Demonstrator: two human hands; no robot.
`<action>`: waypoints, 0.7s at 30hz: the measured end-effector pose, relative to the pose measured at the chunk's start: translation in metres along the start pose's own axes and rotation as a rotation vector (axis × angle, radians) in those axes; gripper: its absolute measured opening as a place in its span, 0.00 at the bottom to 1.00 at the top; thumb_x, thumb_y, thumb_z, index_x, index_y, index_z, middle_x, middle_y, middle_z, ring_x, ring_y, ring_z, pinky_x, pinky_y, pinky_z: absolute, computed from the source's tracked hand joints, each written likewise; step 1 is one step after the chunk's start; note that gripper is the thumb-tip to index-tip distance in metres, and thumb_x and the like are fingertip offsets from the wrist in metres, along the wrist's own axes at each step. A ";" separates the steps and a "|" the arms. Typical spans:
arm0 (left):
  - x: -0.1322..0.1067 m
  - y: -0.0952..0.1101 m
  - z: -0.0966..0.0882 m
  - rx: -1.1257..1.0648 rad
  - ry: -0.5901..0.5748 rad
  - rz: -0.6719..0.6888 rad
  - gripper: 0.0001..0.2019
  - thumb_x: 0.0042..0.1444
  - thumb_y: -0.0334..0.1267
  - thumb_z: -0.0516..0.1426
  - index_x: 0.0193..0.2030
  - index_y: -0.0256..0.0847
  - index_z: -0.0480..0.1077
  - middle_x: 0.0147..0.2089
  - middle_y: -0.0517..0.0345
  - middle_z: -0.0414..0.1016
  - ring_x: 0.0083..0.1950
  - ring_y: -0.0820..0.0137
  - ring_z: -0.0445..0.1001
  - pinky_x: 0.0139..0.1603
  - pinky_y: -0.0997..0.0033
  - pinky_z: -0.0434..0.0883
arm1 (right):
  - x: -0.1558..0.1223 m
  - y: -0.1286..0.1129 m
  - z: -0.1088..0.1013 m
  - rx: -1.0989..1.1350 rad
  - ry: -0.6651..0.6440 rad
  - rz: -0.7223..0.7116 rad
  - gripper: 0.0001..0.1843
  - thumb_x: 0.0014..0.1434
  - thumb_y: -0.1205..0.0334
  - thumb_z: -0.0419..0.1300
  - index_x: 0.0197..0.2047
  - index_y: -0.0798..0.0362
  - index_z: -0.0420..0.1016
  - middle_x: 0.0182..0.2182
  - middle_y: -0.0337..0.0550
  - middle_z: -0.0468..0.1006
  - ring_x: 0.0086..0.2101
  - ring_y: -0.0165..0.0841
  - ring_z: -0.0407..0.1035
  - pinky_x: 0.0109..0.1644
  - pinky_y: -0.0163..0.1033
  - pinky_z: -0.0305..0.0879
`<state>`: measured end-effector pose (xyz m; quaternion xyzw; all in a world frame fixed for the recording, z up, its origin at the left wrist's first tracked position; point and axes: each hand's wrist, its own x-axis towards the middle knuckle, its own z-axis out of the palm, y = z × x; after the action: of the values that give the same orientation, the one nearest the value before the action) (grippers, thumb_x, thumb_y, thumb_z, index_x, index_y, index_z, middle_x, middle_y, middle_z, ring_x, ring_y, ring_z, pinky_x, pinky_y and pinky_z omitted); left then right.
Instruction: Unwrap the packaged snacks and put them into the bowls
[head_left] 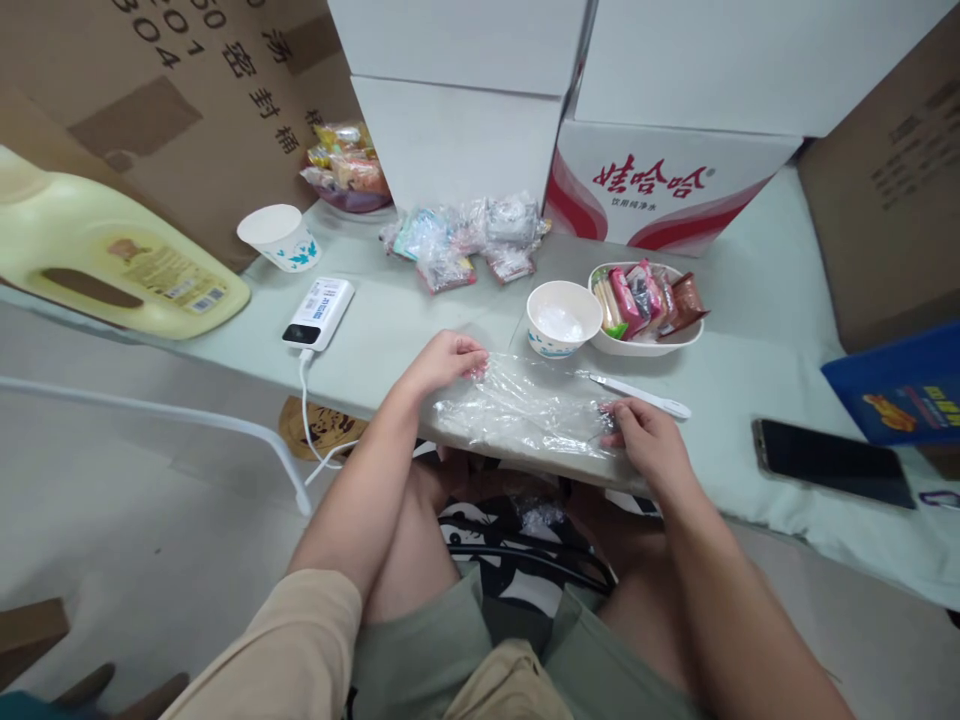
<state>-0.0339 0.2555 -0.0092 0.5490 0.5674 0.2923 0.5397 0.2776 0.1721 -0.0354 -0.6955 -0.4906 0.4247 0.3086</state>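
Note:
A crinkled sheet of clear plastic film is spread over the table's front edge. My left hand pinches its upper left corner, fingers closed. At its right end, my right hand has its fingers closed on the film too. Just behind the film lies a slim white knife-like tool, partly under the film at its left tip. A paper cup stands beyond it, with something clear and whitish inside. Touching the cup's right side is a white oval bowl of wrapped snacks.
Several film-wrapped bundles lie before the white boxes. To the left are another paper cup, a cabled power bank and a yellow jug. A phone lies right, beside a blue packet.

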 end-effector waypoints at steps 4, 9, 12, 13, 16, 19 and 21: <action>-0.002 0.004 -0.002 0.017 0.060 0.038 0.08 0.50 0.40 0.64 0.28 0.37 0.75 0.24 0.60 0.74 0.22 0.78 0.64 0.24 0.76 0.61 | -0.002 -0.005 0.000 0.000 0.007 0.009 0.20 0.56 0.44 0.55 0.36 0.51 0.76 0.34 0.42 0.82 0.24 0.36 0.76 0.34 0.40 0.67; -0.008 0.008 -0.007 -0.119 -0.125 -0.044 0.17 0.46 0.39 0.67 0.43 0.37 0.76 0.28 0.58 0.76 0.24 0.77 0.67 0.26 0.76 0.61 | -0.003 -0.007 -0.001 -0.019 -0.002 0.004 0.18 0.57 0.47 0.54 0.37 0.51 0.76 0.32 0.41 0.81 0.24 0.36 0.76 0.35 0.40 0.67; -0.006 0.004 -0.007 -0.065 -0.140 -0.029 0.18 0.43 0.35 0.67 0.44 0.38 0.74 0.26 0.60 0.74 0.26 0.74 0.71 0.28 0.77 0.63 | -0.004 -0.008 -0.001 -0.038 -0.002 0.014 0.18 0.58 0.47 0.54 0.37 0.52 0.76 0.31 0.40 0.81 0.24 0.36 0.76 0.34 0.40 0.67; -0.005 0.003 -0.007 -0.053 -0.105 -0.014 0.17 0.45 0.36 0.66 0.43 0.38 0.73 0.26 0.61 0.74 0.26 0.74 0.71 0.28 0.77 0.64 | -0.004 -0.008 -0.001 -0.039 0.000 0.019 0.18 0.58 0.47 0.54 0.37 0.52 0.77 0.31 0.40 0.81 0.24 0.36 0.76 0.34 0.40 0.67; -0.001 -0.001 -0.008 0.034 0.089 0.019 0.14 0.53 0.39 0.62 0.46 0.41 0.72 0.27 0.63 0.72 0.23 0.75 0.69 0.28 0.75 0.65 | -0.003 -0.009 0.000 -0.001 0.011 0.038 0.19 0.56 0.46 0.55 0.37 0.52 0.77 0.35 0.42 0.83 0.24 0.34 0.76 0.33 0.39 0.68; -0.011 -0.003 -0.012 0.151 0.363 0.060 0.12 0.57 0.46 0.58 0.41 0.40 0.73 0.30 0.59 0.74 0.25 0.73 0.70 0.29 0.74 0.66 | -0.002 -0.010 0.000 0.116 0.034 0.089 0.23 0.54 0.41 0.57 0.37 0.53 0.77 0.42 0.47 0.83 0.24 0.33 0.76 0.26 0.36 0.66; -0.025 -0.004 -0.014 0.132 0.319 0.107 0.18 0.56 0.54 0.58 0.32 0.39 0.73 0.32 0.53 0.76 0.33 0.69 0.73 0.32 0.73 0.67 | -0.001 -0.011 -0.001 0.214 0.059 0.125 0.25 0.52 0.39 0.58 0.36 0.54 0.76 0.45 0.50 0.83 0.25 0.34 0.76 0.19 0.33 0.58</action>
<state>-0.0524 0.2347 -0.0023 0.5593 0.6338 0.3658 0.3894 0.2740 0.1745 -0.0252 -0.7002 -0.3887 0.4723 0.3682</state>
